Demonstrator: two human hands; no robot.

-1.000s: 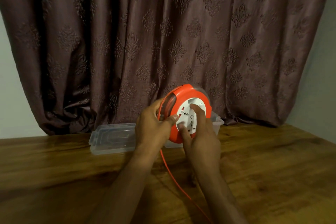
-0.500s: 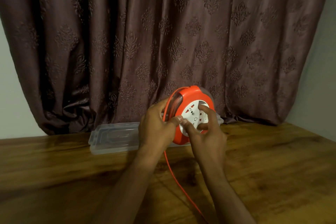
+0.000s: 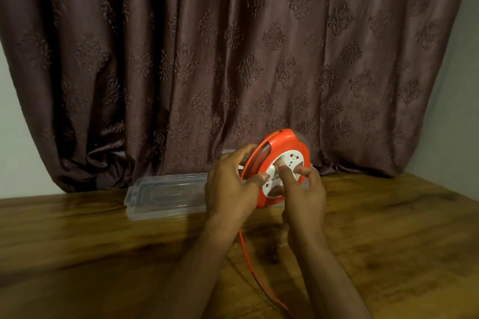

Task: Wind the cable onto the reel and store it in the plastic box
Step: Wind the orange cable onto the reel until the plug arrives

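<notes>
An orange cable reel (image 3: 281, 142) with a white socket face (image 3: 290, 160) is held upright above the table, tilted toward me. My left hand (image 3: 228, 186) grips its left rim, thumb on the front. My right hand (image 3: 303, 189) presses fingers on the white socket face. An orange cable (image 3: 248, 261) hangs from the reel between my forearms and runs off the bottom edge. The clear plastic box is mostly hidden behind the reel and my hands; only a sliver shows at its right.
A clear plastic lid (image 3: 166, 194) lies flat on the wooden table (image 3: 77, 254), left of my hands. A dark patterned curtain (image 3: 233, 59) hangs behind the table. Pale walls show at both sides.
My right fingers have shifted around the white socket face, turning it. The reel and both hands sit slightly more to the right in the view.
</notes>
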